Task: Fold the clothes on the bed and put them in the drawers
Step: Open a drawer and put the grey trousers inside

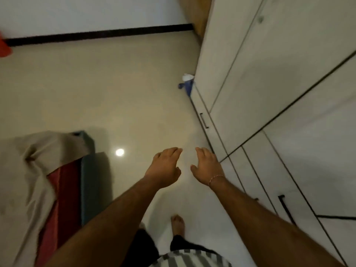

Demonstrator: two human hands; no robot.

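**Empty-handed between bed and wardrobe**

A person stands barefoot on the tiled floor, both arms stretched fwd. The left hand and right hand hang side by side, apart, fingers loose and released; neither grip holds anything. A thin bracelet circles the right wrist.

The bed juts in at lower left. A beige cloth is draped over its corner, w/ a red cloth beneath, along the bed's near edge; both look unfolded. The wardrobe runs down the right side, its drawers low by the floor, handles in view, all apparently closed. A blue-and-white scrap pokes out at the wardrobe's base; what it is can't be told.

Judgement: the step in hand is likely fetching the next garment. To do it well, turn left to the bed corner, take the beige cloth by two adjacent corners, not mid-bunch, so it hangs flat. Fold on the bed's flat top, away from the edge, so nothing slides off. Open a drawer only once the fold is compact enough to carry level in both hands.
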